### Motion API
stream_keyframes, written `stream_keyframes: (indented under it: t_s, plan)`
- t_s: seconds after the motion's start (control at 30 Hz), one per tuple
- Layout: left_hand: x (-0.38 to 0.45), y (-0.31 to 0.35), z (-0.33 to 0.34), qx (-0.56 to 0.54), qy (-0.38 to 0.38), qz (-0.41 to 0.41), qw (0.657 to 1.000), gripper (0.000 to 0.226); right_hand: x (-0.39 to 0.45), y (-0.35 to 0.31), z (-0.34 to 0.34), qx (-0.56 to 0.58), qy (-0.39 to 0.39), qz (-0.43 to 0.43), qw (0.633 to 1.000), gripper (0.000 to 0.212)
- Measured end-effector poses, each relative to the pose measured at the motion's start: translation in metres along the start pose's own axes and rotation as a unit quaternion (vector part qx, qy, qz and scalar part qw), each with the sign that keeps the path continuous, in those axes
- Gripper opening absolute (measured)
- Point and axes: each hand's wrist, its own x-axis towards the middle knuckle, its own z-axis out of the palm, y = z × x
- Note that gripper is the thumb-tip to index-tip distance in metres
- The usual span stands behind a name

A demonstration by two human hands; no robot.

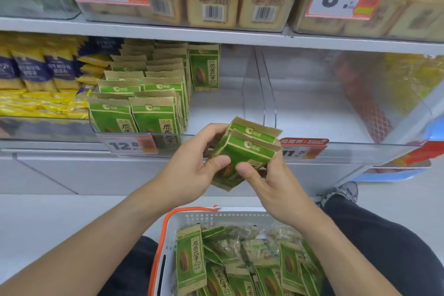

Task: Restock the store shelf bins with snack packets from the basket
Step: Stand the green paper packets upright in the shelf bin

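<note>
Both hands grip a small stack of green sunflower seed packets (242, 151) in front of the clear shelf bin (216, 136): left hand (189, 170) curled round its left side, right hand (269, 182) pinching its lower edge. More packets fill the white basket (216, 217) below.

Both forearms bare, reaching up from 7 and 5 o'clock to meet near centre. Left hand (189, 170): fingers curled round the far side of the packets, thumb pressed on the front, pointing to 3 o'clock. Right hand (271, 182): thumb on the front, tip at 9 o'clock, other fingers hidden behind. Thumb tips near each other, not touching. Knees bent, dark trousers at 5–6 o'clock.
</note>
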Motion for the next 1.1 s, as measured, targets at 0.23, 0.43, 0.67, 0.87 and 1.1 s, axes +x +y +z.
stream_keyframes:
  t_s: [0.23, 0.43, 0.67, 0.87, 1.1]
  plan:
    - [-0.002, 0.014, -0.013, -0.033, 0.065, 0.084, 0.994, 0.051, 0.019, -0.037, -0.005, -0.043, 0.056, -0.065, 0.995, 0.057]
    - [0.0, 0.016, -0.037, 0.157, 0.187, 0.104, 0.964, 0.053, 0.048, -0.056, -0.005, -0.057, 0.11, -0.112, 0.986, 0.055]
    - [0.008, -0.027, -0.063, 0.39, 0.196, -0.01, 0.9, 0.064, 0.124, -0.036, 0.006, -0.113, 0.097, 0.027, 0.989, 0.051]
    - [0.009, -0.039, -0.068, 0.454, 0.171, 0.001, 0.874, 0.084, 0.2, -0.012, 0.031, -0.074, 0.122, 0.126, 0.982, 0.044]
    - [0.012, -0.043, -0.067, 0.465, 0.17, 0.013, 0.869, 0.087, 0.263, -0.001, 0.043, -0.137, 0.169, 0.132, 0.967, 0.063]
